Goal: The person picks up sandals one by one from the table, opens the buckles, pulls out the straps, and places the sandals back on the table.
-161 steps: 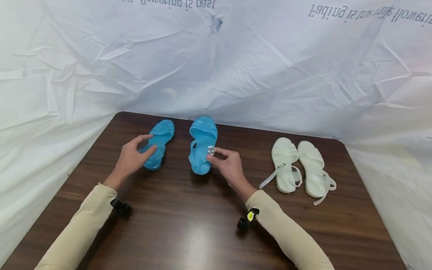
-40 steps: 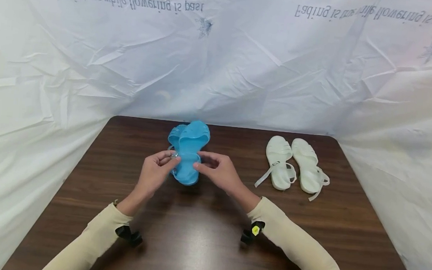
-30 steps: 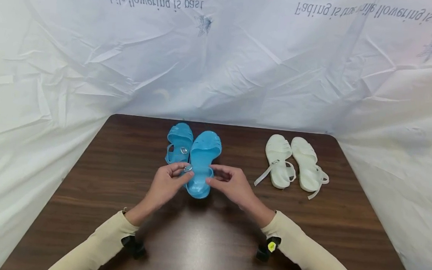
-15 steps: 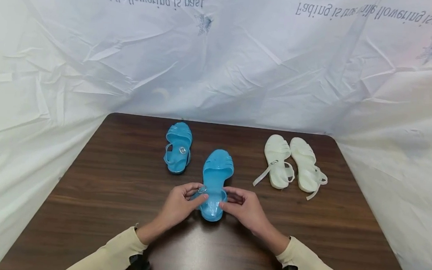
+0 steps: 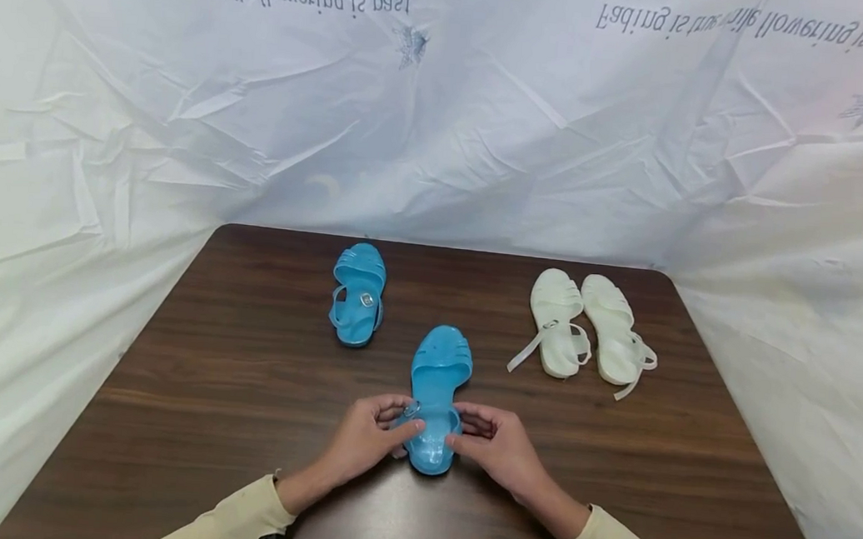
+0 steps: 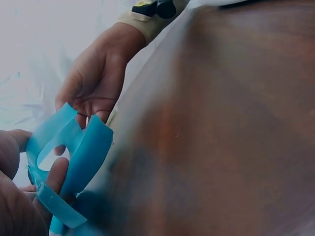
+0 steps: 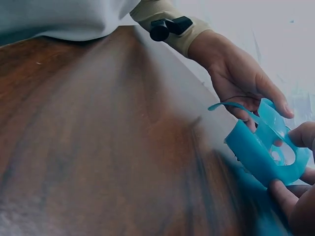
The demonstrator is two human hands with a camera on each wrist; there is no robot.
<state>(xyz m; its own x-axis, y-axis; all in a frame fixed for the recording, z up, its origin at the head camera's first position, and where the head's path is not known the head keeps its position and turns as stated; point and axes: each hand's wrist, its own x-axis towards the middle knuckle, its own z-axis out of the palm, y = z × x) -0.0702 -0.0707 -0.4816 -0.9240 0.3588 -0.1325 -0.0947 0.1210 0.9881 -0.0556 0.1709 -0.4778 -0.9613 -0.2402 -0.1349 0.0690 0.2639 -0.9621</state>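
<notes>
A blue jelly sandal lies toe-away near the front middle of the table in the head view. My left hand pinches its left side by the ankle strap, close to a shiny buckle. On the opposite side my right hand grips the strap and heel edge, thumb over the rim. Both wrist views show the sandal's heel end close up, raised at an angle, with a loose strap end sticking out in the right one. The other blue sandal, its buckle on top, lies behind and to the left.
Two white sandals lie side by side at the back right, their straps hanging loose. The dark wooden table has a white printed sheet behind and around it.
Both hands have drawn the held blue sandal from beside its mate toward the front and right. The second blue sandal has stayed at the back; earlier the two overlapped. White sandals have not moved.
</notes>
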